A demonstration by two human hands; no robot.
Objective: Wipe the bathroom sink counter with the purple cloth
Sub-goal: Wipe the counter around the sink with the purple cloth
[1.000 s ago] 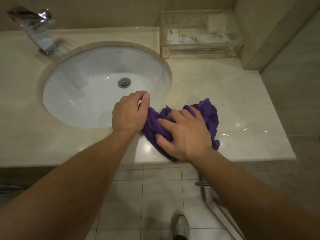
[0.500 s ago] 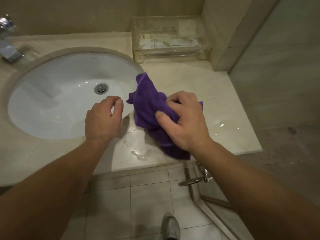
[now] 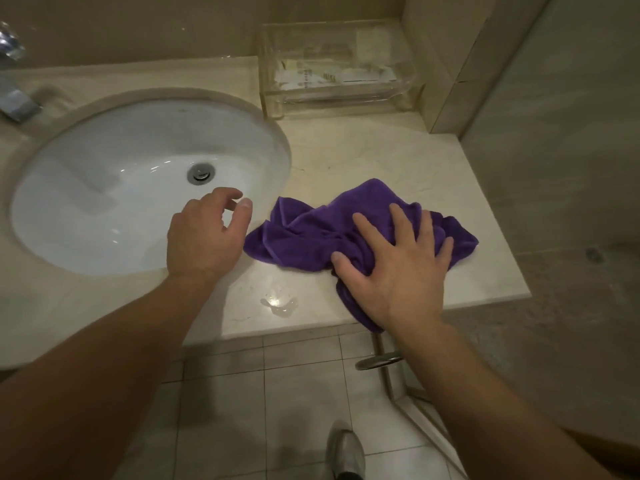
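Observation:
The purple cloth (image 3: 304,233) lies crumpled on the beige marble counter (image 3: 381,161), to the right of the white oval sink (image 3: 104,202). My right hand (image 3: 394,268) presses flat on the cloth's right part with fingers spread, pinning it to the counter; a corner of cloth hangs over the front edge below my palm. My left hand (image 3: 204,233) hovers over the sink's right rim, fingers loosely curled and apart, holding nothing and just left of the cloth. A small puddle of water (image 3: 278,303) sits on the counter near the front edge.
A clear plastic tray (image 3: 339,81) with papers stands at the back against the wall. The chrome faucet (image 3: 14,98) is at the far left. A wall and glass panel bound the counter on the right. Below are floor tiles, a metal handle (image 3: 377,362) and my shoe (image 3: 346,452).
My left hand let go of the cloth and drew back over the sink rim. My right hand went from gripping the bunched cloth to pressing it flat, spread out further right on the counter.

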